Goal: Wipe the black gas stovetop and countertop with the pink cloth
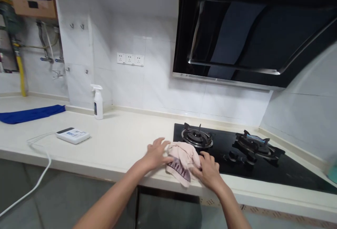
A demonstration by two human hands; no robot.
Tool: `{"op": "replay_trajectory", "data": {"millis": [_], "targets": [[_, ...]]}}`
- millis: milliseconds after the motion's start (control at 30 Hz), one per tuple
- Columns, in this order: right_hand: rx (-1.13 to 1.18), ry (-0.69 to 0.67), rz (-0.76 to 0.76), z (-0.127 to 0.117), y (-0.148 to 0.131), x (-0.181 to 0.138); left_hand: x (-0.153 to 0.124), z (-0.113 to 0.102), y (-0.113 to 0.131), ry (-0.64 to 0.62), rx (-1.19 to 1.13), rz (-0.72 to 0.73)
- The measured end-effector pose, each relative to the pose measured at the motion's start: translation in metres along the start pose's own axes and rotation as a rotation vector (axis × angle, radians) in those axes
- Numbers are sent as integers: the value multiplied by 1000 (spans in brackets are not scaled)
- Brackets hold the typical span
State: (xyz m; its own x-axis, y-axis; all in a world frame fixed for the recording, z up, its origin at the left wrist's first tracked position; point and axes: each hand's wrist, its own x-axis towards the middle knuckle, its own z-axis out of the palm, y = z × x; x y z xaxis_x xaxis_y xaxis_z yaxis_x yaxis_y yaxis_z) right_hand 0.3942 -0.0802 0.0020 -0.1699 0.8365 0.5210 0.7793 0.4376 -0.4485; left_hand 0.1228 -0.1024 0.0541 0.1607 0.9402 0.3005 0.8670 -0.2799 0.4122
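Note:
A crumpled pale pink cloth (183, 160) with a purple patterned end lies at the counter's front edge, partly over the left rim of the black gas hob (276, 173). My left hand (155, 153) rests on the cloth's left side, with the fingers spread flat and the thumb against the fabric. My right hand (207, 171) lies over the cloth's right side, fingers stretched onto it. Both forearms reach in from the bottom of the view.
The hob has two burners (197, 137) and knobs (239, 158). A black range hood (252, 32) hangs above it. On the cream counter (123, 141) stand a white spray bottle (98, 102), a small white device (73, 135) with a cable, and a blue cloth (28, 114).

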Motion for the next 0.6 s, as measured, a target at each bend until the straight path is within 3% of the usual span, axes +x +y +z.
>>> {"op": "replay_trajectory", "data": {"millis": [100, 233, 333, 600], "targets": [[-33, 59, -115, -7, 1, 6, -15, -5, -42, 52, 46, -93], [-10, 30, -169, 2, -30, 22, -25, -13, -75, 110, 94, -186], [-24, -52, -219, 21, -60, 17, -27, -9, -87, 114, 160, -211], [-11, -160, -388, 49, -121, -44, -30, 8, -104, 107, 279, -140]]}}
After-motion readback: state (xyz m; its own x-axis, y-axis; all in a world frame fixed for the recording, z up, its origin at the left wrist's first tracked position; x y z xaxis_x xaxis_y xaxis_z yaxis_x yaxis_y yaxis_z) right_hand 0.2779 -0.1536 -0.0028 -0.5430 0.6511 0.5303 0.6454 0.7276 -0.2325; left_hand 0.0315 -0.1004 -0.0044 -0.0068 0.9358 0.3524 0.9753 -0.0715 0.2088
